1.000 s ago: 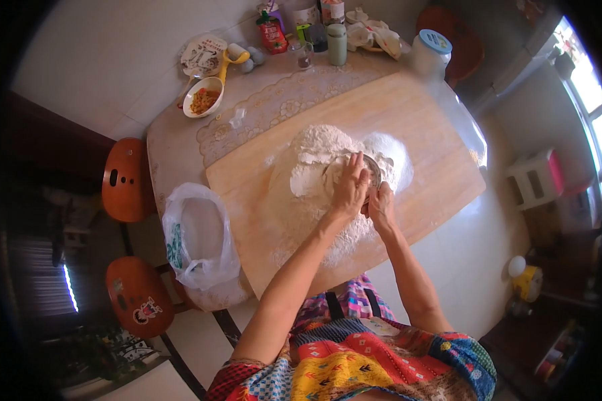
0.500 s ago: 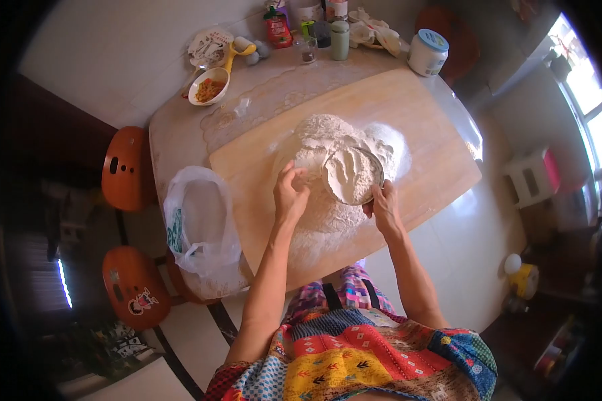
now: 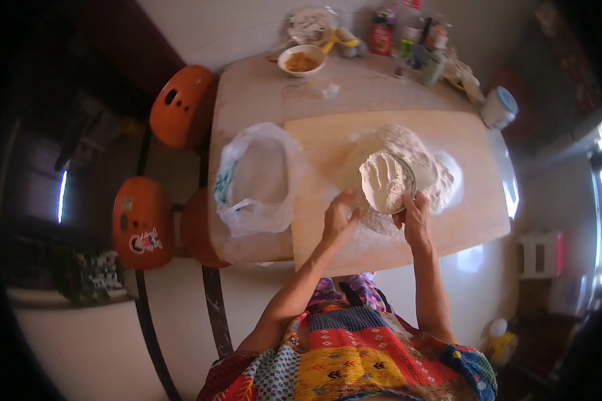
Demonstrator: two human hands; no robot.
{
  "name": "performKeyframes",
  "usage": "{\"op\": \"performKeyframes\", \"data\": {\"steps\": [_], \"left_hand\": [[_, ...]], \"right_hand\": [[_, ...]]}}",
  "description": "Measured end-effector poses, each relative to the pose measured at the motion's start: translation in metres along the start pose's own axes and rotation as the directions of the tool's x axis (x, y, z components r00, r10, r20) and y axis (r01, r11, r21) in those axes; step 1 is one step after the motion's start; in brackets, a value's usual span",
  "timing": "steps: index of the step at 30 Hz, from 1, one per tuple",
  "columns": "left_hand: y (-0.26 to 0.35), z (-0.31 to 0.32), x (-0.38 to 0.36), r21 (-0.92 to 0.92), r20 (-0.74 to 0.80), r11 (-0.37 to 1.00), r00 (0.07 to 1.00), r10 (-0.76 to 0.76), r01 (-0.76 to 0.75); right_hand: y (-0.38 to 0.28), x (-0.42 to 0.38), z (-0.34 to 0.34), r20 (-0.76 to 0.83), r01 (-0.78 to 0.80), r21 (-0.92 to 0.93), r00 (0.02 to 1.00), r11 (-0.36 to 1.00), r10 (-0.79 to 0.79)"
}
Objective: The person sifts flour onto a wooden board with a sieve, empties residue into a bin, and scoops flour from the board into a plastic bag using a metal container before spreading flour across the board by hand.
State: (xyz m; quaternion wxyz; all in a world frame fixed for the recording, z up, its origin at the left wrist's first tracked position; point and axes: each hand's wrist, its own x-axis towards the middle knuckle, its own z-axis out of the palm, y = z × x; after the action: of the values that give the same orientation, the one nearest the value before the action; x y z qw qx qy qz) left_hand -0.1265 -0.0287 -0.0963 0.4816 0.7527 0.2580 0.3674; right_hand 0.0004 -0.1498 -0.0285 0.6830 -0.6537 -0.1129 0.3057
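Observation:
A round bowl (image 3: 383, 180) of white flour is tilted over the board, its lower right rim gripped by my right hand (image 3: 416, 217). Close to the bowl's lower left side, my left hand (image 3: 341, 217) has its fingers slightly curled and apart, with nothing seen in them. Behind and to the right of the bowl, a flour heap (image 3: 408, 146) spreads over the wooden board (image 3: 328, 147). More flour lies under the bowl, partly hidden by it and my hands.
Left of the board lies a clear plastic bag (image 3: 261, 177). At the back stand a bowl of food (image 3: 302, 61), a red bottle (image 3: 381, 37), a green bottle (image 3: 433, 69) and a blue-lidded jar (image 3: 499, 108). Orange chairs (image 3: 144, 222) stand at the left.
The view has turned and swung left, so the table appears further right. The bowl has moved towards the heap's left side, still in my right hand. My left hand remains beside it.

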Motion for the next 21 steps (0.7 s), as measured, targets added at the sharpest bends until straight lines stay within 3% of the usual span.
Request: {"op": "performKeyframes", "data": {"steps": [2,5,11,15,17,18,19,21], "left_hand": [[0.017,-0.02,-0.01,0.242,0.07,0.964,0.989,-0.133,0.113],[0.02,-0.05,-0.024,0.202,-0.057,0.973,0.993,-0.099,0.108],[0.038,-0.115,-0.013,0.298,-0.281,0.953,0.959,0.033,0.055],[0.05,-0.145,0.006,0.178,-0.409,0.983,0.912,0.039,0.038],[0.058,-0.153,0.013,0.142,-0.407,0.989,0.909,0.085,-0.029],[0.058,-0.155,0.015,0.139,-0.418,0.99,0.905,0.081,-0.024],[0.059,-0.155,0.015,0.109,-0.419,0.994,0.905,0.071,-0.028],[0.057,-0.153,0.014,0.075,-0.43,0.997,0.901,0.055,-0.025]], "right_hand": [[-0.006,0.002,0.024,0.052,-0.006,-0.003,0.999,1.0,0.006],[-0.009,0.009,0.064,0.127,-0.014,-0.081,0.992,0.997,0.024],[0.01,0.044,0.164,0.387,-0.106,-0.157,0.908,0.982,0.159],[0.044,0.075,0.217,0.429,0.02,-0.359,0.891,0.933,0.147],[0.061,0.086,0.239,0.431,0.337,-0.553,0.899,0.762,-0.084],[0.072,0.094,0.248,0.527,0.638,-0.633,0.77,0.439,-0.36],[0.083,0.099,0.25,0.535,0.642,-0.632,0.766,0.433,-0.355],[0.08,0.094,0.261,0.662,0.722,-0.634,0.692,0.277,-0.287]]}}
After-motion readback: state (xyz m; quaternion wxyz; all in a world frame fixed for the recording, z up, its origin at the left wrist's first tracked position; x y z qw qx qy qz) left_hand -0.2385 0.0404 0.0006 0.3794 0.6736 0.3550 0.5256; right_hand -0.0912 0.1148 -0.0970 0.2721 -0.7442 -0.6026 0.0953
